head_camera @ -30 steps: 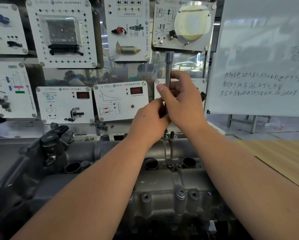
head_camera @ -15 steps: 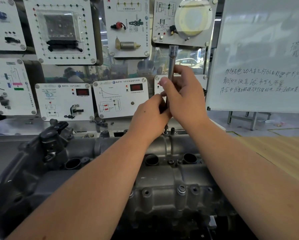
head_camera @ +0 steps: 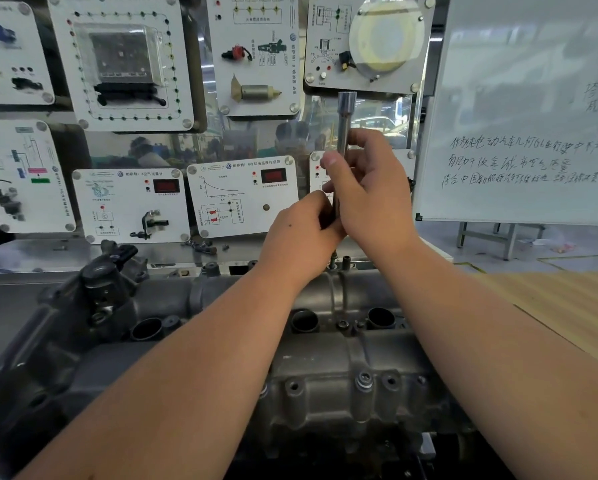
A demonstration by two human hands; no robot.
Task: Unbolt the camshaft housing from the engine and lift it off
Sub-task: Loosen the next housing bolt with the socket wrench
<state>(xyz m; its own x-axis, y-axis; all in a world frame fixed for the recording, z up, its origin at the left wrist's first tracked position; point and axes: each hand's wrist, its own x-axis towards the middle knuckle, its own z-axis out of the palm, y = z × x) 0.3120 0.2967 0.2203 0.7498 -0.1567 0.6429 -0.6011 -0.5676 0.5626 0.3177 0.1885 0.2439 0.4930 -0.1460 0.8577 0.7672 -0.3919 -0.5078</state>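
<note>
Behind the bench I see a wall of white training panels (head_camera: 131, 60) carrying sensors, small red displays and wiring diagrams, and at the right a whiteboard (head_camera: 526, 109) with handwritten lines on it. A wooden surface (head_camera: 564, 306) runs off toward the right edge.

On the bench, filling the near half of my view, sits the engine with its grey camshaft housing (head_camera: 325, 368) on top, stretching left to right. It still sits on the engine. Along its near edge I can make out one bolt (head_camera: 364, 380) seated in its boss, with open bolt holes on either side of it. Farther back, three dark round wells open upward along the middle of the housing.

Both of my hands are raised above the far edge of the housing, close together and touching. My right hand (head_camera: 370, 188) is wrapped around a long metal socket tool (head_camera: 344, 119), holding it upright, thumb laid along the shaft; the socket end sticks up above my fingers. My left hand (head_camera: 301, 230) is curled around the lower part of the same shaft, just beneath the right. The tool's lower tip is hidden behind my hands, so I cannot tell whether it meets the small studs (head_camera: 339, 263) standing at the housing's far edge directly below.
</note>
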